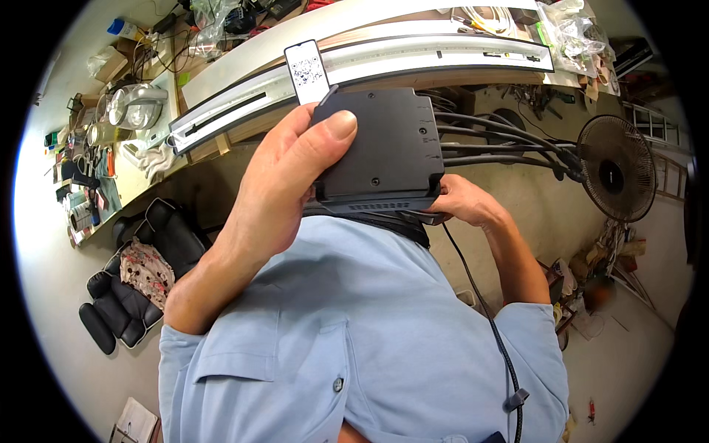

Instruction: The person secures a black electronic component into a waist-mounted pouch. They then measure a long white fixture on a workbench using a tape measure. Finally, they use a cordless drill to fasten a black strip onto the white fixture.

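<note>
My left hand grips a flat black electronics box in front of my waist. Its thumb presses on the box's upper left side, and the other fingers are mostly hidden behind it. Several thick black cables run out of the box's right side. Just beyond the left fingers a phone shows a square code; whether those fingers touch it I cannot tell. My right hand is bent at the box's lower right corner, by a dark flat piece at my waist. Its fingertips are partly hidden.
A workbench holds a long white tray with dark edges, plastic bags and clutter. A round black fan stands at the right, near the cables. At the left is a black chair. A thin black cord hangs along my shirt.
</note>
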Demonstrator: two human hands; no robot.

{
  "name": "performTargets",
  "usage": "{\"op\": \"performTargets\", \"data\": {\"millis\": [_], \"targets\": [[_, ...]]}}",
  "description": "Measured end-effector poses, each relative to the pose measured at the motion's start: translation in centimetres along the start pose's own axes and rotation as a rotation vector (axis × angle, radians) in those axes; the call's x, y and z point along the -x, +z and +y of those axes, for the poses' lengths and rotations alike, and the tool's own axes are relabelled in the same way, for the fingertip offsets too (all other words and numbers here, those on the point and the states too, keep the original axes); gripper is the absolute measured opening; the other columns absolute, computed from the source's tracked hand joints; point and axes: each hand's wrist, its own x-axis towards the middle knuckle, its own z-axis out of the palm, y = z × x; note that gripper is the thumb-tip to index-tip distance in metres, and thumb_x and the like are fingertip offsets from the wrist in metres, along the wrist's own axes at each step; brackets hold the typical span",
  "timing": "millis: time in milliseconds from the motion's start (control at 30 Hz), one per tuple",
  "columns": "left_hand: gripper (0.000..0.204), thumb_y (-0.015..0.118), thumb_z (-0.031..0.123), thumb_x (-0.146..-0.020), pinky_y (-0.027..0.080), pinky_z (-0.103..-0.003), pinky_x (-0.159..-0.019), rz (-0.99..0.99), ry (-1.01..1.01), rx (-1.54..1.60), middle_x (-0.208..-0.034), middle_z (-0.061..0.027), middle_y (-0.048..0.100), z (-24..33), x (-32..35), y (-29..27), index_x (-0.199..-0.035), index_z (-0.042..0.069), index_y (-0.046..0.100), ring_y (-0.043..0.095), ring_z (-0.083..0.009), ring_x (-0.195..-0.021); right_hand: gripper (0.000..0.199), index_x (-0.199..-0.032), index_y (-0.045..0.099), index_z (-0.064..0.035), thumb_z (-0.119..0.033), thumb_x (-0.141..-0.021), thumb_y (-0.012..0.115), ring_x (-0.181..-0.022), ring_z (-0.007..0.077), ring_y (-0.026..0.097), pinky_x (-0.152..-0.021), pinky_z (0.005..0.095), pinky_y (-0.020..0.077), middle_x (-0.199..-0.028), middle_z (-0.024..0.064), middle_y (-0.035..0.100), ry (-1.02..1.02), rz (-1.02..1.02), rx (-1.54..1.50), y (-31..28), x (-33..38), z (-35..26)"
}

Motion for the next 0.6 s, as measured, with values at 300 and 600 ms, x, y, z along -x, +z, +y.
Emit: {"op": "performTargets", "data": {"millis": [300, 600], "targets": [[0.062, 0.061, 0.044, -0.101, 0.047, -0.026, -0.096, -0.010, -0.011, 0.069, -0.122, -0.0089, 0.065, -0.5, 0.0, -0.5, -0.138, -0.004, 0.051, 0.061, -0.0120, -0.110, 0.076, -0.104, 0.069, 0.0106, -0.062, -0.082, 0.073, -0.084, 0.0248, 0.069, -0.074, 0.0356, 0.0552, -0.090, 0.0207, 0.070, -0.048, 0.110, 0.185, 3.1, -1.1, -0.6], [0.058, 0.061, 0.043, -0.101, 0.046, -0.027, -0.098, -0.007, -0.023, 0.100, -0.124, -0.0090, 0.065, -1.0, 0.2, -0.8, -0.135, -0.003, 0.053, 0.060, -0.0130, -0.112, 0.077, -0.104, 0.072, 0.0097, -0.065, -0.087, 0.065, -0.084, 0.0282, 0.069, -0.079, 0.0380, 0.0538, -0.092, 0.0228, 0.071, -0.197, 0.190, 0.360, 4.3, -4.4, 0.5]]}}
